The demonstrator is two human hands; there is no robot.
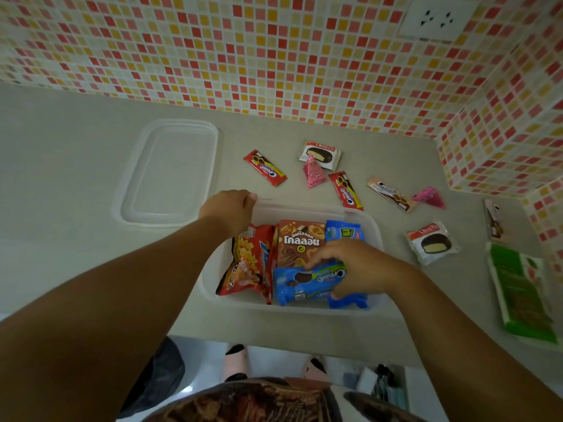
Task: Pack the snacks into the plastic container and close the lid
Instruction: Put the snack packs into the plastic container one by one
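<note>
Right hand [355, 269] presses a blue Oreo pack [307, 281] flat inside the plastic container [376, 229]; left hand [228, 210] clamps its far rim. Loose snacks lie beyond, nearer the right hand.

A white wall socket [436, 19] sits on the mosaic tile wall [274, 56] — red, orange, cream squares — above the grey countertop [61, 147].

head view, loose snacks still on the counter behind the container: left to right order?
Red Oreo stick pack → white Choco Pie wrapper → second red Oreo stick pack → tan Oreo stick pack → pink pyramid pouch.
</note>
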